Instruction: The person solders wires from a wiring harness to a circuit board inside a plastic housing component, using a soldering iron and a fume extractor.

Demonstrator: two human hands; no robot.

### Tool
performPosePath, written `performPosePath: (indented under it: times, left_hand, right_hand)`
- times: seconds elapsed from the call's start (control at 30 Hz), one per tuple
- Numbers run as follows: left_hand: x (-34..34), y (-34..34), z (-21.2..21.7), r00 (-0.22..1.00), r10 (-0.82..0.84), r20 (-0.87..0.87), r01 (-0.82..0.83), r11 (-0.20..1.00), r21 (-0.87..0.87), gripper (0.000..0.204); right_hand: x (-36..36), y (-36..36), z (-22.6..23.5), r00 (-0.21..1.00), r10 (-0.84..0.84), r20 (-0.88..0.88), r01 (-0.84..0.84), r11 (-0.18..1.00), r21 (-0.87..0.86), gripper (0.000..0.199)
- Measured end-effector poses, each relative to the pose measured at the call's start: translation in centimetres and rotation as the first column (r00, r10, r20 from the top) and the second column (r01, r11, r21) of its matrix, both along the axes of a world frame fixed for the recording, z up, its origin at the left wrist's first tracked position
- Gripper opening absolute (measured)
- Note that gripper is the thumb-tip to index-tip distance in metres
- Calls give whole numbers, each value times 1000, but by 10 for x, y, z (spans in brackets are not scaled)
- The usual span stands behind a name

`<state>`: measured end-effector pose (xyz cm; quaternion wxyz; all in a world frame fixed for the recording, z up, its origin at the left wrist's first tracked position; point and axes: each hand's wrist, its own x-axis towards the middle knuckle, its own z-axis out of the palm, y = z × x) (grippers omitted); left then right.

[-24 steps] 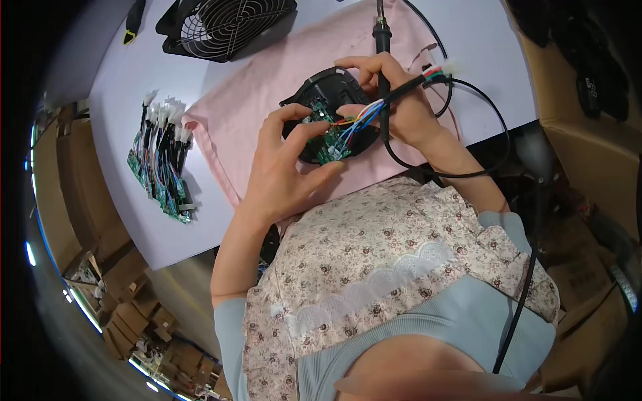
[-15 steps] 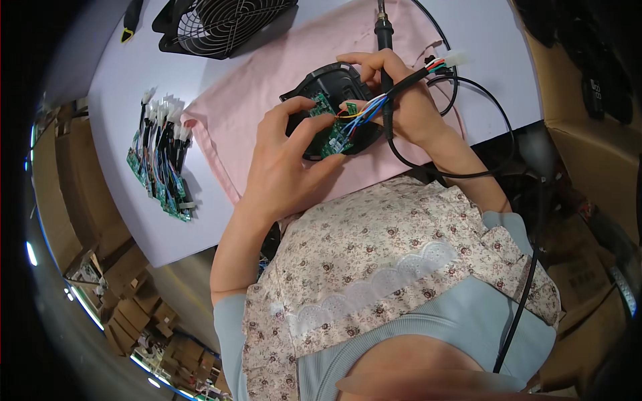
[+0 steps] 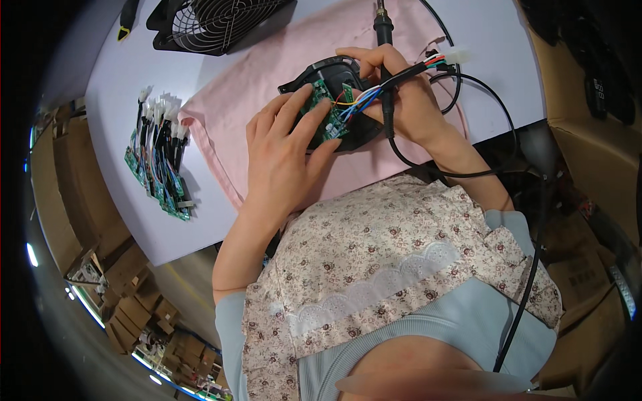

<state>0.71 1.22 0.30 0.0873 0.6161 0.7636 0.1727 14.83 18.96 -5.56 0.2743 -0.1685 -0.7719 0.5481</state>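
Circuit board sits in the middle of our work, on the black housing, which rests on the pink cloth over the table. We see the board's long axis run from the far left toward the near right, one narrow end facing our body and the other pointing away. Coloured wires leave its right side, gather into a black sleeve and slant up to the right, ending in a white connector.

Our left hand lies to the left of the board, its thumb at the near end and its fingertips over the left side; whether this grip squeezes the board or only presses on it, we cannot quite tell. Our right hand is on the other side, its grip closed around the soldering iron, with the index finger reaching to the housing's far right edge. We have the iron's long axis nearly straight away from us, metal end foremost, just right of the housing. Well to our left lies a bunch of wired boards; beyond the cloth stands a black fan.
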Motion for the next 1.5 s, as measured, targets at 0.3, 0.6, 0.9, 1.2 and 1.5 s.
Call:
performPosePath:
  times: [0.3, 0.6, 0.9, 1.2, 1.5]
  left_hand:
    - [-5, 1, 11, 987, -44, -153, 28, 994, -109, 48]
    - [-19, -9, -1, 989, -140, -55, 135, 987, -85, 45]
    - [-13, -24, -20, 982, -188, 16, 188, 982, 6, 53]
    - [-1, -30, -19, 990, -138, -16, 138, 990, -19, 55]
    - [4, -32, -16, 994, -111, -10, 110, 991, -76, 53]
  right_hand:
    - [1, -2, 1, 1000, -12, 14, 12, 1000, -7, 38]
    - [-2, -3, 0, 1000, -30, -4, 30, 998, 59, 39]
    - [-14, 6, -11, 995, 27, -91, -28, 999, -16, 31]
    - [-15, 11, -11, 980, 113, -166, -105, 993, 55, 33]
    - [-13, 9, -14, 990, 43, -132, -51, 997, -61, 26]
